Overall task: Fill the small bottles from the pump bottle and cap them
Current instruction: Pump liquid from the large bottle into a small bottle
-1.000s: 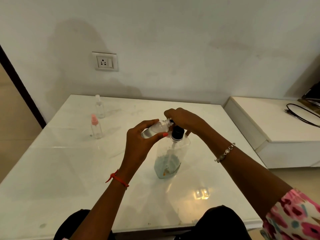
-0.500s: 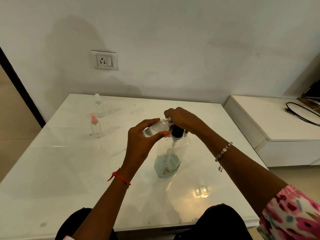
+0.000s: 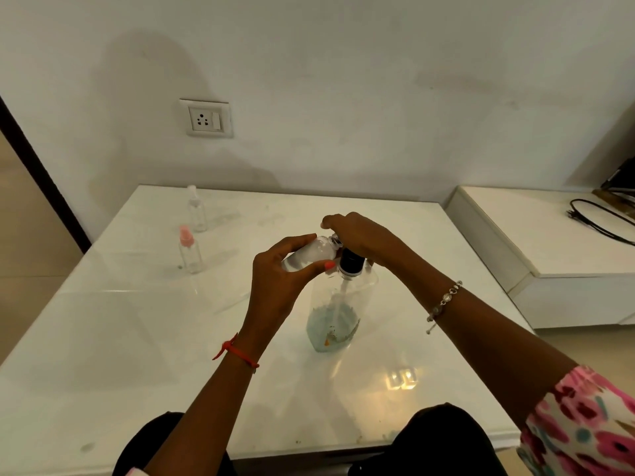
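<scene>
Holding the small bottle's mouth up against the pump spout.

My left hand (image 3: 278, 280) is wrapping its fingers round the small bottle (image 3: 311, 255), which is lying nearly level, its long axis running from my palm toward the pump bottle (image 3: 338, 314), neck touching the spout. My right hand (image 3: 364, 235) is curling down over the pump head, covering it, so it is the nearer one for pressing. Well left of the pump bottle, two capped bottles (image 3: 189, 250) are standing on the table (image 3: 137, 338).
</scene>
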